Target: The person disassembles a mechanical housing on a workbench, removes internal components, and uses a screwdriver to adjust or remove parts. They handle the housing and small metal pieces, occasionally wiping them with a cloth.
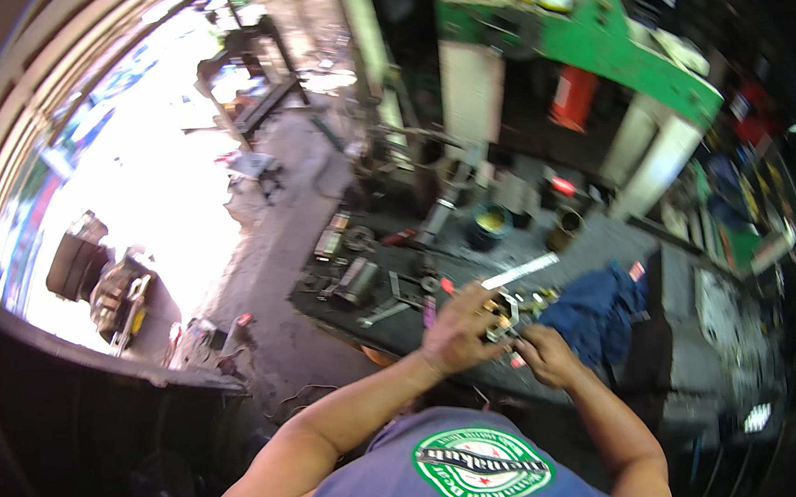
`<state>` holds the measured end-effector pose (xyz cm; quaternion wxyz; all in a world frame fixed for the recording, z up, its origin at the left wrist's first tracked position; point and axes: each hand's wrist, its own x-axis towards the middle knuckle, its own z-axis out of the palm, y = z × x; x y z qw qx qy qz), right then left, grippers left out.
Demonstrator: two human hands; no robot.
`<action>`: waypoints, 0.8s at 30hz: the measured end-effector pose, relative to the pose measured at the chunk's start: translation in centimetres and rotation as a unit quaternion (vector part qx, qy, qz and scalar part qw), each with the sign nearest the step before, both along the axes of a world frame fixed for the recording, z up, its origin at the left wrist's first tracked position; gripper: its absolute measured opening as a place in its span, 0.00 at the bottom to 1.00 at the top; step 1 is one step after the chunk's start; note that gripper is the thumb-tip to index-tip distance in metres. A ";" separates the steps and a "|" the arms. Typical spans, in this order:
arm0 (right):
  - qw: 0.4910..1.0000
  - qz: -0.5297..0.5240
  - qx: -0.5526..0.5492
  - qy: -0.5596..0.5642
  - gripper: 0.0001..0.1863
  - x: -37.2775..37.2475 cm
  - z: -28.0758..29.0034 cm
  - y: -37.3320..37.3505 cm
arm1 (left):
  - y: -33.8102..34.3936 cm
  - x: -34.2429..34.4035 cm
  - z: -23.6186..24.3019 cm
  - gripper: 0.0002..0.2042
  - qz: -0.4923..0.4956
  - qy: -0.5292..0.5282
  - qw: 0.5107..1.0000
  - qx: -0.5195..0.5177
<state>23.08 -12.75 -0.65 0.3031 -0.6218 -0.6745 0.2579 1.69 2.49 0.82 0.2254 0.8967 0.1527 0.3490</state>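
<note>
Over the front of the dark workbench (336,295), my left hand (460,328) is closed around the left side of a small shiny metal part (512,312), silver and brass in colour. My right hand (547,354) is closed at the part's lower right, thumb and fingers pinched together; what lies between them is too small to make out. Just beyond the left fingertips a flat silvery strip (523,269) shows. A crumpled dark blue cloth (599,312) lies to the right of both hands. Small brassy pieces (542,301) sit between the part and the cloth.
Wrenches (386,311) and metal blocks (358,280) lie on the bench's left. Farther back stand a dark tin with yellowish contents (490,224) and a brassy cup (565,231). A green-topped press frame (587,33) rises behind. Machine parts (116,294) rest on the floor at left.
</note>
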 end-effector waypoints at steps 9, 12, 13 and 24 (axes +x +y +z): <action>0.972 0.003 0.160 -0.173 0.07 -0.8 3.5 0.8 | 0.2 -0.1 -0.1 0.22 -0.043 -0.011 0.999 -0.006; 0.947 0.012 0.143 -0.288 0.05 -0.2 4.5 0.6 | 0.2 -0.2 -0.1 0.21 -0.042 0.001 0.999 -0.002; 0.957 -0.002 0.153 -0.247 0.05 -0.3 4.1 0.7 | 0.4 -0.1 -0.1 0.21 -0.046 0.003 0.999 -0.004; 0.983 -0.054 0.104 0.143 0.15 -2.0 -2.1 -0.2 | 0.2 -0.4 -0.2 0.24 -0.050 -0.005 0.999 -0.009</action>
